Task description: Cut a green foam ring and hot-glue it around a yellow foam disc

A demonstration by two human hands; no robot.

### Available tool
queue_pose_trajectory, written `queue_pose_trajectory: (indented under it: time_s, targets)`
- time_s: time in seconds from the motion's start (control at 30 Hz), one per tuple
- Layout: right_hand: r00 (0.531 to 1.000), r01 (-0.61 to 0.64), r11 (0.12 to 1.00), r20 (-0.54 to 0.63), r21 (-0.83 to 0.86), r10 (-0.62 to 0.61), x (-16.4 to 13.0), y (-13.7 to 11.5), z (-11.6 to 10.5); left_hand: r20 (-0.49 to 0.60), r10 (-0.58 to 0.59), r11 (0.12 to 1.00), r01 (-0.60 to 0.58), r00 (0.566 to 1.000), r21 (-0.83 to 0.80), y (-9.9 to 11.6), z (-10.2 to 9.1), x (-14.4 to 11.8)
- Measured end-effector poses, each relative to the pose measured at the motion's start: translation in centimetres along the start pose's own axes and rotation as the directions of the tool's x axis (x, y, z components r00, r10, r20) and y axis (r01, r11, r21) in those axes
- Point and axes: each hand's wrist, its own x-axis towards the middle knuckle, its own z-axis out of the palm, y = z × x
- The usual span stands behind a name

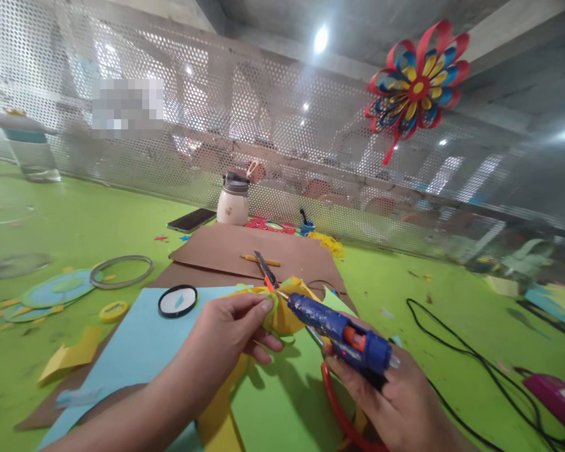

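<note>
Gripping a blue glue gun (341, 333) in the right hand (395, 402), fingers wrapped around it, nozzle pointing up-left toward the yellow paper (287, 311) – pinching that paper closed-fingered in the left hand (226, 339), just beside the tip. Lying beneath both hands: green counter (51, 220), scissors (266, 270) beyond – mesh wall (263, 125) behind.

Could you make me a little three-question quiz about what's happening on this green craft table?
1. True or false: the right hand holds a blue glue gun.
2. What does the left hand pinch? A) yellow and green paper piece B) phone C) bottle
3. Which tool lies on the brown card beside the pencil?

Key: 1 true; 2 A; 3 the utility knife.
</note>
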Motion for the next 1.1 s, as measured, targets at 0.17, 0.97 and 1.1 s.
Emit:
queue_pose_trajectory:
  time_s: [0.17,0.97,1.1]
  targets:
    - [1.000,0.012,1.000,0.027,0.006,-0.012,-0.08,-0.07,0.09,0.019,0.012,1.000,-0.012,1.000,0.007,0.10,0.09,-0.13]
    - [1.000,-0.003,1.000,0.027,0.031,0.002,0.06,0.01,-0.10,0.030,0.002,1.000,-0.003,1.000,0.016,0.28,0.07,-0.13]
    - [1.000,0.005,1.000,0.028,0.031,-0.006,-0.05,0.21,-0.06,0.038,0.016,1.000,-0.017,0.999,0.018,0.11,-0.05,-0.08]
